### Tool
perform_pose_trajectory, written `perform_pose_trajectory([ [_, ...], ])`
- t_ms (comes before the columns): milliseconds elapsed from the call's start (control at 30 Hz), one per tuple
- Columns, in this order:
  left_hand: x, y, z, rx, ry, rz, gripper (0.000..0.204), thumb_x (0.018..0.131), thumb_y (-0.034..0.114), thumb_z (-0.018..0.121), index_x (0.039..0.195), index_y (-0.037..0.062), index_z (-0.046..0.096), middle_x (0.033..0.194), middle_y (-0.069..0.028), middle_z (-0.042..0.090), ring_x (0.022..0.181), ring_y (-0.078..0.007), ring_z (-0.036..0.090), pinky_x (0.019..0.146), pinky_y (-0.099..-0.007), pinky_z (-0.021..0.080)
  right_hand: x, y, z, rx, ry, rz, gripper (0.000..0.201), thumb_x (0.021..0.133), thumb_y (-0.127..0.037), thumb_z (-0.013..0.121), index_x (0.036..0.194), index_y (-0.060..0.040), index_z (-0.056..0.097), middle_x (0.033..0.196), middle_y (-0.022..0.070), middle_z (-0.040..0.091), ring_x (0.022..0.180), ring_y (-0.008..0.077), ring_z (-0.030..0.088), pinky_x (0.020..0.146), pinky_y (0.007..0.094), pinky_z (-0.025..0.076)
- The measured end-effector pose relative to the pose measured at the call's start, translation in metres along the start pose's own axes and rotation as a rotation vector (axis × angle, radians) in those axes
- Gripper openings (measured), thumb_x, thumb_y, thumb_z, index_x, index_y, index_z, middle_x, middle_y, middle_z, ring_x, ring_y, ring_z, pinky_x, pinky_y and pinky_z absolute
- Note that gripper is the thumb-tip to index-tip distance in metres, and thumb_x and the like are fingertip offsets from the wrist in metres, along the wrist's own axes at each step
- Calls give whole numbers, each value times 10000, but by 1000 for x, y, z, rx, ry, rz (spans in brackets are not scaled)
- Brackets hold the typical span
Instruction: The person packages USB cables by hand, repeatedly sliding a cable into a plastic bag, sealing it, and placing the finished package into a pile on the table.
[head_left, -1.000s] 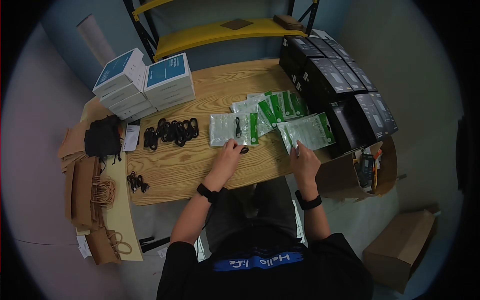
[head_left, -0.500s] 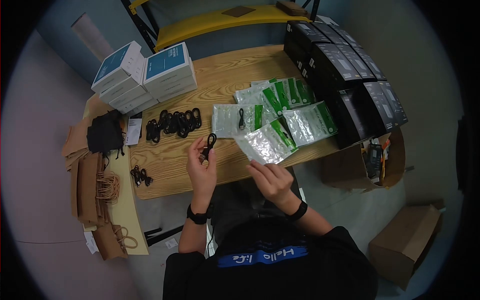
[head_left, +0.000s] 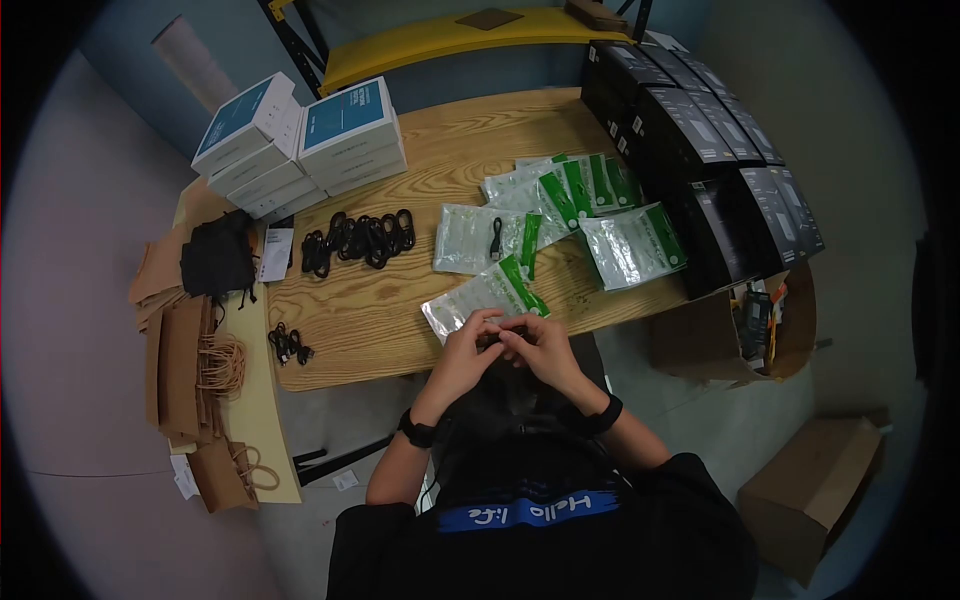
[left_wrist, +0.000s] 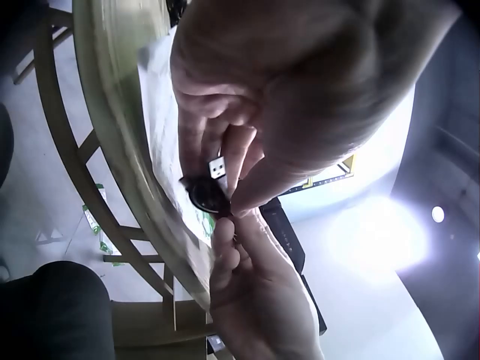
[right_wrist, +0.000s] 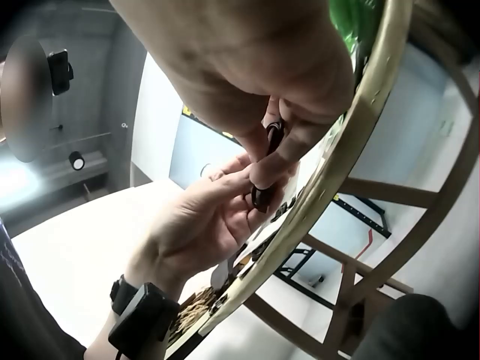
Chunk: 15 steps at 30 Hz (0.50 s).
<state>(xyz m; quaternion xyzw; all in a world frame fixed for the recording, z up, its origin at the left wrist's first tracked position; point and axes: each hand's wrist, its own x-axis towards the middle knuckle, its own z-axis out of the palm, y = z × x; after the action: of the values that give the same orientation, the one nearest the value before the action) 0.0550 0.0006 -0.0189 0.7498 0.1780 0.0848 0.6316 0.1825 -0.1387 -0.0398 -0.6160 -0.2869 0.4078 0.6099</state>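
Both hands meet close together above the table's front edge in the head view. My left hand (head_left: 465, 357) pinches a small coiled black USB cable (left_wrist: 204, 193), its metal plug (left_wrist: 217, 166) showing between the fingers. My right hand (head_left: 548, 357) pinches the same coil from the other side, fingertips against those of the left. Just beyond the hands, a clear plastic bag with a green header (head_left: 480, 298) lies at the table edge, partly hidden by the fingers. Behind it is another clear bag (head_left: 465, 240) with a short black cable (head_left: 496, 240) on top.
More green-headed bags (head_left: 632, 250) overlap at the right, beside stacked black boxes (head_left: 700, 140). Coiled black cables (head_left: 365, 238) and a smaller bunch (head_left: 288, 345) lie on the left. White-and-blue boxes (head_left: 350, 130) stand behind them; paper bags (head_left: 180, 370) sit far left.
The right hand brought a bag leftward, laid it at the table edge and let it go. The left hand lifted the cable from the table; now both hands hold it.
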Motion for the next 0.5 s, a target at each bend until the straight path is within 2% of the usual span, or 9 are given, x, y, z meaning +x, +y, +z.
perform_pose_trajectory([
  [67, 7, 8, 7, 2, 0, 17, 488, 910, 35, 711, 1357, 34, 516, 1201, -112, 676, 1082, -183, 662, 907, -323, 533, -3, 8, -14, 28, 119, -83, 214, 985, -125, 695, 1135, 22, 656, 828, 45, 706, 694, 86, 674, 571, 223, 527],
  [133, 16, 15, 11, 302, 60, 136, 563, 869, 92, 767, 1371, 46, 515, 1412, -174, 544, 1271, -285, 566, 1014, -394, 497, -4, 4, -26, 74, 318, -78, 149, 1000, -103, 656, 1098, 7, 681, 829, 29, 703, 654, 65, 633, 544, 213, 497],
  [167, 22, 14, 15, 298, 65, 134, 563, 869, 92, 767, 1371, 46, 515, 1412, -174, 544, 1271, -285, 566, 1014, -394, 497, -5, 0, -34, 58, 404, -100, 133, 1008, -97, 638, 1080, 3, 688, 828, 27, 703, 653, 60, 623, 543, 204, 487],
  [200, 30, 13, 19, 445, 149, 240, 663, 843, 126, 796, 1423, 67, 479, 1492, -189, 444, 1341, -335, 475, 1068, -429, 452, -6, -7, -40, 29, 444, -93, 145, 1013, -97, 614, 1062, 6, 704, 825, 15, 700, 662, 62, 612, 552, 220, 470],
  [233, 35, 9, 22, 592, 230, 349, 764, 817, 160, 824, 1475, 88, 443, 1571, -203, 345, 1410, -384, 384, 1123, -463, 407, -3, -2, -49, 27, 444, -93, 145, 1013, -97, 614, 1062, 6, 704, 825, 15, 700, 662, 62, 612, 552, 220, 470],
  [300, 44, 1, 28, 596, 212, 311, 863, 799, 185, 843, 1524, 111, 381, 1593, -203, 306, 1427, -407, 338, 1150, -475, 370, 3, 3, -63, -323, 393, -203, 189, 1005, -129, 624, 1095, 11, 714, 814, 44, 714, 683, 95, 631, 582, 271, 484],
  [333, 48, -2, 30, 600, 194, 268, 964, 781, 211, 861, 1573, 135, 318, 1614, -203, 267, 1444, -430, 293, 1177, -486, 333, 4, 1, -65, -324, 402, -206, 189, 1005, -129, 624, 1095, 11, 714, 814, 44, 714, 683, 95, 631, 582, 271, 484],
  [433, 47, -6, 30, 650, 127, 235, 1102, 739, 268, 891, 1614, 158, 230, 1617, -203, 258, 1427, -445, 301, 1167, -501, 342, 5, -14, -60, -441, 361, -113, 228, 984, -154, 646, 1121, 10, 726, 804, 115, 729, 674, 152, 660, 608, 324, 500],
  [500, 45, -6, 29, 660, 116, 250, 1122, 703, 266, 912, 1604, 155, 253, 1612, -210, 262, 1415, -448, 315, 1166, -510, 340, 5, -21, -54, -551, 309, -119, 247, 970, -179, 669, 1130, -3, 735, 795, 177, 726, 676, 216, 691, 629, 344, 516],
])
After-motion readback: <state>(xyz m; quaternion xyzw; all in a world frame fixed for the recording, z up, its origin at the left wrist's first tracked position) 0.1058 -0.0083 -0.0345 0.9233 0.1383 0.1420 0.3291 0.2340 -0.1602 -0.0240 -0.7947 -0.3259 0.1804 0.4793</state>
